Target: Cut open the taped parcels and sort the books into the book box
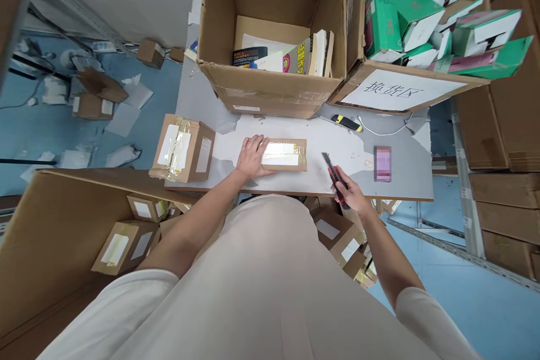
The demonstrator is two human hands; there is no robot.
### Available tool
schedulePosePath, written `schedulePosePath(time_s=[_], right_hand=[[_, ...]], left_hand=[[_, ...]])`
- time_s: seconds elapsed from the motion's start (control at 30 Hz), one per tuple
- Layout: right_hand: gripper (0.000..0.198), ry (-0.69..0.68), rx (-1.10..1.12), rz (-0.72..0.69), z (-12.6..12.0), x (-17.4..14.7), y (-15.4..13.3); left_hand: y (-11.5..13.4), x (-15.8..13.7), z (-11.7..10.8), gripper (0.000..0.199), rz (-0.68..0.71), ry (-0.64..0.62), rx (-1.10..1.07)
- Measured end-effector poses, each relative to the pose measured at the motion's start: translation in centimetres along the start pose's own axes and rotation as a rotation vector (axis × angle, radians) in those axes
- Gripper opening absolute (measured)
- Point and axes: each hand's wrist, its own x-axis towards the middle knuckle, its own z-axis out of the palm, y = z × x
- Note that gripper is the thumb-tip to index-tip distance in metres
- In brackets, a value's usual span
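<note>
A small sealed cardboard box (284,167) with a white label and clear tape lies on the worktable. My left hand (252,156) grips its left end, the thumb along the near side and the fingers over the far part. In my right hand (353,192) is a red and black utility knife (336,179), its blade out and pointing away from me. The blade is to the right of the small box, apart from it. Left of my left hand stands a larger taped carton (189,149) with white labels.
At the table's (405,188) back stand a big open carton (274,90) with books and a carton (352,76) of green boxes (385,19). A yellow and black cutter (347,122), a white cable (382,134) and a pink phone-like object (383,163) lie on the right.
</note>
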Motion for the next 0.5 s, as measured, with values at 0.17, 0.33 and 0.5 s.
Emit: schedulePosePath(time_s=[0.17,0.33,0.5], right_hand=[[0.067,0.360,-0.469,0.116,2.7,4.6,1.0],[0.065,0.457,-0.710,0.253,6.0,8.8,2.0],[0.063,0.475,-0.845,0.186,6.5,9.2,4.0]], left_hand=[[-0.5,-0.3,0.1,0.105,0.052,0.013,0.045],[-0.3,-1.1,0.0,0.075,0.071,0.103,0.066],[0.5,-2.6,0.6,0.034,0.072,0.095,0.070]])
